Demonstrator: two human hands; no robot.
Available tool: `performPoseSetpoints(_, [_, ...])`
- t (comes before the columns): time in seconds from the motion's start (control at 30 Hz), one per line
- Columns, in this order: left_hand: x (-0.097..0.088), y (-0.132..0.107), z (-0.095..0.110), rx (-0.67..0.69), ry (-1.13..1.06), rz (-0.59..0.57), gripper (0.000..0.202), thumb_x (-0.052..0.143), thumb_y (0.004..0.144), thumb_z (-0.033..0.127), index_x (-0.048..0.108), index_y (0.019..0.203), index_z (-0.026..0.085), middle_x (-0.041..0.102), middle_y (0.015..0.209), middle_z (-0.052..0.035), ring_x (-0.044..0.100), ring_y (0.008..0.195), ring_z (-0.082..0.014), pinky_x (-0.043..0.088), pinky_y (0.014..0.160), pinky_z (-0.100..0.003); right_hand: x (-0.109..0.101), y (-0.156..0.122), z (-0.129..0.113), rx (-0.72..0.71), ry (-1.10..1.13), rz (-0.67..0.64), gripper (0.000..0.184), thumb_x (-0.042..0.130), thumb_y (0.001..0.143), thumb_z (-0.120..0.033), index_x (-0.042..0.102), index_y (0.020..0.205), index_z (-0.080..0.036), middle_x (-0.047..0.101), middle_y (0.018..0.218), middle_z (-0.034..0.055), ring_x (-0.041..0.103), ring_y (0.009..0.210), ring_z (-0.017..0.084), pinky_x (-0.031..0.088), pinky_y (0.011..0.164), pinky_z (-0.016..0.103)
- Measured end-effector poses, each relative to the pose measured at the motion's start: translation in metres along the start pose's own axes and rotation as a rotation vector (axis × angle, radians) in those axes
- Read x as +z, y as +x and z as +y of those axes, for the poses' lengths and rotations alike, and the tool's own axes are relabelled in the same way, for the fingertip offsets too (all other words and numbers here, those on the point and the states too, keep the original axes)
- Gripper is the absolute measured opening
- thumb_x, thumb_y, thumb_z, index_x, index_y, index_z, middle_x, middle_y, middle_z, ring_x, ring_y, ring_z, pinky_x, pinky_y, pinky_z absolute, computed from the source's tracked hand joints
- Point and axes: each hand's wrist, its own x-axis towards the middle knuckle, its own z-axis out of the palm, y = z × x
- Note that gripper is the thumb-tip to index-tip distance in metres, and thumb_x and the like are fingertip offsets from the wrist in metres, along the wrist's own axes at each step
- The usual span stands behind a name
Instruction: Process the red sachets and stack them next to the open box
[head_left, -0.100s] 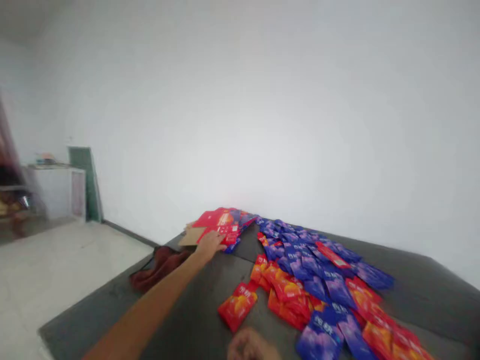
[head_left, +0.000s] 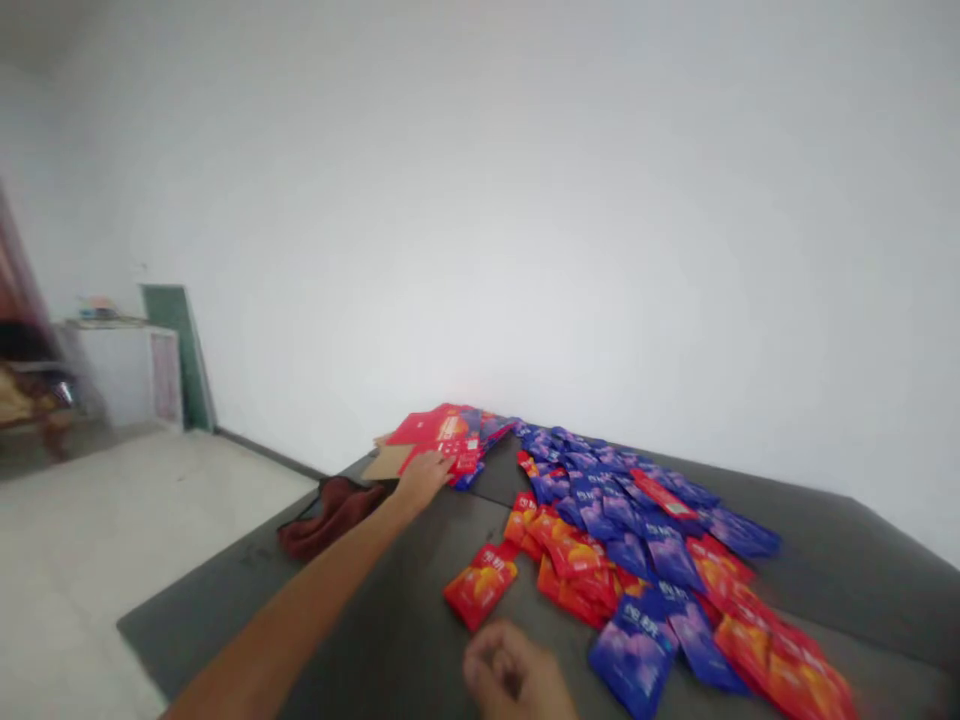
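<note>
Taking twelve as the top of our view, we face a white wall (head_left: 555, 220) that fills everything around it. Below runs our dark grey table (head_left: 397, 630), reaching from eight round to four. On it, between four and five, we see a heaped spread of blue and red-orange packets (head_left: 628, 552). Our left forearm (head_left: 330, 605) slants up from seven, nearly straight, toward red printed cardboard (head_left: 442, 430) lying near seven, close to the wall. Toward eight, just left of that arm, rests a crumpled brown cloth (head_left: 337, 515).

Our right hand (head_left: 521, 675) sits low, just short of six, thumb bent toward curled fingers in a loose ring; we see nothing in it, and cannot tell whether the tips meet. Our left hand (head_left: 424, 477), near seven, lies palm down with fingers extended over the cardboard's near edge; we cannot tell whether it grips. A single red-orange packet (head_left: 481, 585) lies flat at six, just beyond our right hand.
</note>
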Motion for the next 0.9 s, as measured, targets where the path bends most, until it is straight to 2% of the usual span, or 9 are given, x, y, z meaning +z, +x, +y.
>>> performPoseSetpoints(0.07, [-0.010,-0.006,0.000,-0.013,-0.018,0.048,0.034,0.066,0.100,0.036,0.064,0.127,0.016,0.065,0.129,-0.0103,0.066,0.113,-0.0247,0.056,0.098,-0.048,-0.003,-0.004,-0.010,0.029,0.034,-0.036,0.054,0.061,0.085,-0.074,0.068,0.093,-0.021,0.048,0.055,-0.0069,0.045,0.044,0.009,0.028,0.045,0.021])
performPoseSetpoints(0.17, [-0.040,-0.012,-0.009,-0.017,-0.051,0.160,0.033,0.058,0.104,0.035,0.064,0.130,0.016,0.066,0.132,-0.0139,0.065,0.122,-0.0284,0.052,0.105,-0.054,-0.006,-0.009,-0.017,0.032,0.103,-0.057,0.056,0.060,0.086,-0.075,0.067,0.099,-0.021,0.048,0.057,-0.0076,0.045,0.041,0.009,0.030,0.040,0.020])
performPoseSetpoints(0.23, [-0.069,-0.015,-0.015,0.014,-0.070,0.236,0.035,0.046,0.107,0.031,0.065,0.132,0.015,0.067,0.134,-0.0180,0.063,0.128,-0.0312,0.049,0.111,-0.056,-0.013,-0.010,-0.022,-0.022,0.139,0.000,0.054,0.064,0.086,-0.072,0.068,0.098,-0.020,0.049,0.059,-0.0068,0.048,0.046,0.009,0.036,0.044,0.020])
performPoseSetpoints(0.33, [-0.123,-0.028,-0.014,0.140,-0.095,0.290,0.039,0.041,0.107,0.028,0.065,0.135,0.015,0.066,0.138,-0.0186,0.059,0.135,-0.0317,0.044,0.117,-0.056,-0.039,-0.012,-0.038,-0.035,0.262,0.097,0.057,0.068,0.083,-0.073,0.071,0.099,-0.018,0.063,0.070,0.0000,0.060,0.059,0.013,0.044,0.052,0.022])
performPoseSetpoints(0.43, [-0.186,-0.054,0.008,0.342,-0.118,0.281,0.039,0.042,0.107,0.025,0.064,0.139,0.020,0.064,0.143,-0.0124,0.056,0.139,-0.0259,0.042,0.121,-0.049,-0.083,-0.020,-0.065,0.111,0.573,0.225,0.080,0.059,0.073,-0.090,0.072,0.106,-0.018,0.075,0.088,0.0101,0.072,0.074,0.022,0.053,0.058,0.028])
performPoseSetpoints(0.53, [-0.247,-0.086,0.046,0.716,-0.069,0.289,0.045,0.046,0.107,0.017,0.051,0.151,0.021,0.059,0.150,-0.0111,0.049,0.146,-0.0237,0.038,0.124,-0.047,-0.132,-0.038,-0.098,0.268,0.910,0.095,0.093,0.038,0.081,-0.094,0.069,0.125,-0.019,0.072,0.127,0.0185,0.074,0.107,0.031,0.060,0.083,0.040])
performPoseSetpoints(0.63, [-0.291,-0.107,0.078,0.941,0.005,0.259,0.049,0.051,0.105,0.016,0.047,0.154,0.021,0.057,0.151,-0.0112,0.045,0.148,-0.0244,0.038,0.125,-0.045,-0.171,-0.060,-0.124,0.276,1.062,0.014,0.095,0.036,0.082,-0.094,0.067,0.128,-0.017,0.068,0.135,0.0197,0.070,0.118,0.035,0.058,0.096,0.048])
performPoseSetpoints(0.73, [-0.308,-0.114,0.091,1.082,0.025,0.232,0.047,0.060,0.102,0.019,0.054,0.148,0.017,0.060,0.148,-0.0124,0.046,0.147,-0.0267,0.040,0.124,-0.044,-0.196,-0.081,-0.139,0.317,1.059,0.064,0.079,0.046,0.087,-0.085,0.068,0.122,-0.018,0.076,0.118,0.0178,0.076,0.103,0.031,0.060,0.094,0.046])
performPoseSetpoints(0.9, [-0.309,-0.116,0.089,1.158,-0.013,0.226,0.043,0.065,0.099,0.023,0.060,0.142,0.015,0.062,0.145,-0.0122,0.049,0.145,-0.0271,0.040,0.123,-0.042,-0.216,-0.117,-0.149,0.330,0.977,0.255,0.039,0.070,0.092,-0.053,0.070,0.116,-0.023,0.080,0.105,0.0111,0.079,0.085,0.025,0.066,0.075,0.034])
